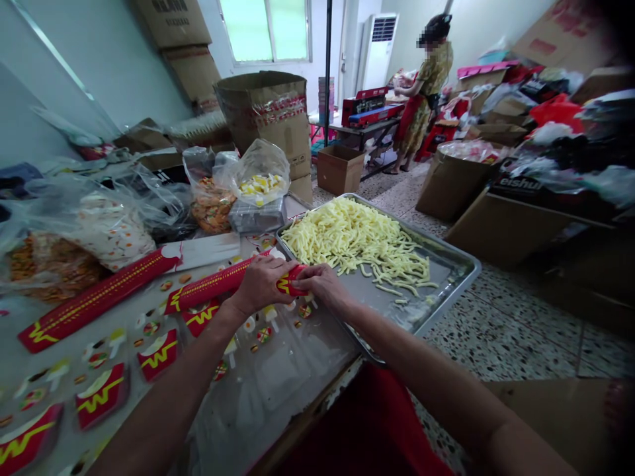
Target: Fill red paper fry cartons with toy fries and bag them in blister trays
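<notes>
My left hand [262,283] and my right hand [325,285] meet over the table, closed on one small red fries carton [284,284] with a yellow zigzag mark. Fingers cover much of the carton, so its inside is hidden. Just left of my left hand lies a long nested stack of red cartons [211,285]; a second stack [102,297] rests farther left. Beyond my right hand, pale yellow fry-shaped sticks [352,231] are heaped in a metal tray [454,291]. Clear packs on the table hold red cartons [159,356] and small food-shaped pieces [264,335].
Clear bags of orange pieces [213,205] and of yellow-and-white pieces [260,185] stand behind the stacks. A tall cardboard box [278,119] is beyond them. Another person [430,86] stands at a red machine [367,109]. Boxes and bags [520,198] crowd the right side.
</notes>
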The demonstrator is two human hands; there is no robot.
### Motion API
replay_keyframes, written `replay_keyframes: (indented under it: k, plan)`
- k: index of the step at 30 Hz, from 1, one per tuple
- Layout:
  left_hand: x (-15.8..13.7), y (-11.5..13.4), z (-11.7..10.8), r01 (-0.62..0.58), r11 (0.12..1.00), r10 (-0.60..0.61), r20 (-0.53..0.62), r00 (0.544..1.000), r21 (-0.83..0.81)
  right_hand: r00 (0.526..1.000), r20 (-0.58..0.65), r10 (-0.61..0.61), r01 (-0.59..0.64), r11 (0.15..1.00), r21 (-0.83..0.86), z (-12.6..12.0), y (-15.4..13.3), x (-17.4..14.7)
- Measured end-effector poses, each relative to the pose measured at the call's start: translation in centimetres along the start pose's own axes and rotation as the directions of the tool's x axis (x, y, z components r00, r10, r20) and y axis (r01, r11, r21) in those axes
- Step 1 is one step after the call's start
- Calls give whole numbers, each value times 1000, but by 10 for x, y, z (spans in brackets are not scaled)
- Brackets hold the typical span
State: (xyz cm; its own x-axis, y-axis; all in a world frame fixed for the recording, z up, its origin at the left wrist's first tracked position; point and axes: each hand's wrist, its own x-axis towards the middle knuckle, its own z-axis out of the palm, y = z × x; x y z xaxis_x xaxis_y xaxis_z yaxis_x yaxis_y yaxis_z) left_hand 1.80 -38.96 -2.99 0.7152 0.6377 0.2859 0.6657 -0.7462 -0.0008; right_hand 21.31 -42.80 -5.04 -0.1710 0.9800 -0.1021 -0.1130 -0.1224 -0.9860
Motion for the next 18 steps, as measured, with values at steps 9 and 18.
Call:
replay_keyframes:
  k: [9, 18]
  plan:
    - [16, 24, 7, 64, 996, -57, 101, 993, -62, 986, -49, -158, 128, 917, -379, -7, 3, 1]
    - [11, -2, 12, 157, 981, -160, 23, 987, 118, 975, -85, -207, 105, 758, -644, -40, 0, -21]
